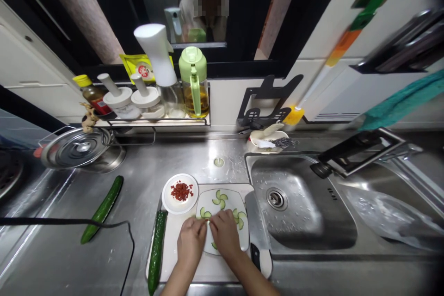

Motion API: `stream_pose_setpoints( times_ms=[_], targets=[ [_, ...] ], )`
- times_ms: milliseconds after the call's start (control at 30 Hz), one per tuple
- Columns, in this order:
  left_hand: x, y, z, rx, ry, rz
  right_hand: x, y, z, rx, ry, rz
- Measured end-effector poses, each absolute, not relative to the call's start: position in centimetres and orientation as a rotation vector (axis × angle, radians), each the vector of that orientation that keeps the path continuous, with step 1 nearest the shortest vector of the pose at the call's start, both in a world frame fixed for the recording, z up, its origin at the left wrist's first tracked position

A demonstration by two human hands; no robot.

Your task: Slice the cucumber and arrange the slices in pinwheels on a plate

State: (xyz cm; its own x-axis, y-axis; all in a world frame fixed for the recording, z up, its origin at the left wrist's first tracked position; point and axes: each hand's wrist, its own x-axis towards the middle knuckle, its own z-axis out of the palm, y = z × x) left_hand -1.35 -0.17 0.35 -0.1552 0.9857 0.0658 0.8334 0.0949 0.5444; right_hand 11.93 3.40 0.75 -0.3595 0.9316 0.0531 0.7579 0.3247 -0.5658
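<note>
Cucumber slices lie in pinwheel shapes on a white square plate [231,193], one pinwheel [219,199] at its far side and another [240,218] at the right. My left hand [192,239] and my right hand [226,236] meet over the plate's left part, fingertips pinched together. Between them shows a small pale-green bit, seemingly a cucumber slice [207,223], mostly covered by the fingers. Beyond my left hand, a white round dish [167,198] holds red dried goji berries [181,191]. Plate and dish rest on a white cutting board [169,259].
A knife [255,222] lies along the board's right side, a whole cucumber [157,249] along its left. Another cucumber [104,208] is on the steel counter, near a black cable [114,225]. The sink [294,199] is at right, a lidded pot [83,148] at left.
</note>
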Motion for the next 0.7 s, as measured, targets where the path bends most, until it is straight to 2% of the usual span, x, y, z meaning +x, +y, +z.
stream_pose_setpoints(
  times_ms=[700],
  targets=[
    [-1.25, 0.21, 0.10, 1.837, 2.046, 0.610, 11.55, 3.41, 0.98, -1.498, -2.183, 0.703]
  ],
)
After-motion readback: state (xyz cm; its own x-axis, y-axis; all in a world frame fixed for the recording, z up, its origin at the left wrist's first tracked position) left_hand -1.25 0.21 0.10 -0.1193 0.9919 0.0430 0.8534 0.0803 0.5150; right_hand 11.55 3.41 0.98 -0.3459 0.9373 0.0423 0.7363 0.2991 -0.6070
